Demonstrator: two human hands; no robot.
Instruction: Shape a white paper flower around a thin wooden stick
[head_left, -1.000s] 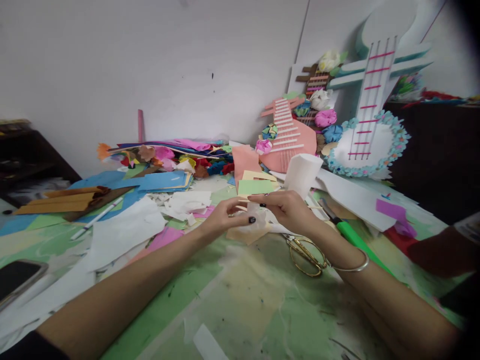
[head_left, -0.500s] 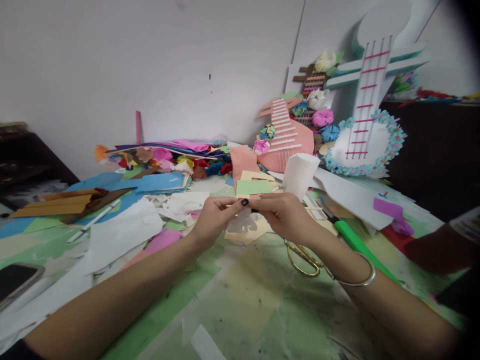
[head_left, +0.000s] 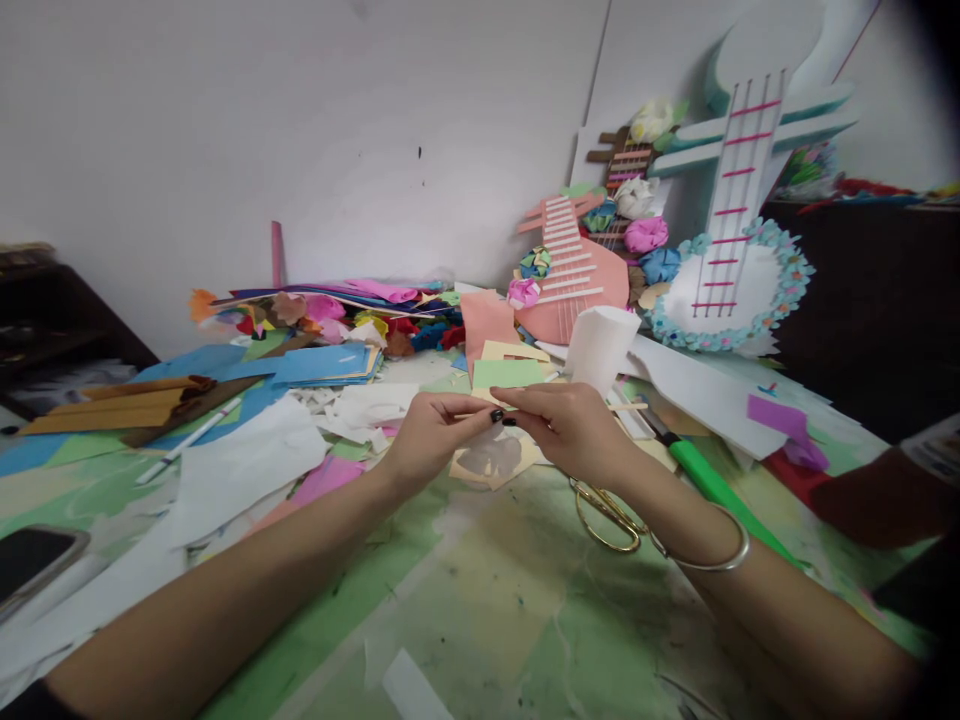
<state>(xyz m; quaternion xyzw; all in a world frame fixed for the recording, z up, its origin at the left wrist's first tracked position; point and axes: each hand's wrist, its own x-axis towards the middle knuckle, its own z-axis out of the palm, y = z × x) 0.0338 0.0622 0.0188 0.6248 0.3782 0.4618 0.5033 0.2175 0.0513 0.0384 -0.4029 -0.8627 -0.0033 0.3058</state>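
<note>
My left hand [head_left: 435,432] and my right hand [head_left: 574,428] meet over the table, thumbs and fingertips pinched close together. Below the fingertips hangs a thin white paper cutout [head_left: 487,458] with a lobed edge, its top hidden by my fingers. It overlaps a cream paper piece [head_left: 471,478] on the table. A thin pale stick [head_left: 630,407] pokes out beyond my right hand; whether the hand grips it is hidden. Gold-handled scissors [head_left: 609,518] lie by my right wrist.
White sheets [head_left: 244,465] and blue paper [head_left: 330,363] cover the left side, with a phone [head_left: 34,560] in front. A white paper roll [head_left: 600,350] stands behind my right hand. A green-handled tool [head_left: 712,482] lies right. Paper instruments [head_left: 574,270] lean on the wall.
The white cutout has turned and shows broader beneath my fingers. My right fingers have straightened over the left ones, and the stick's end has shifted slightly up.
</note>
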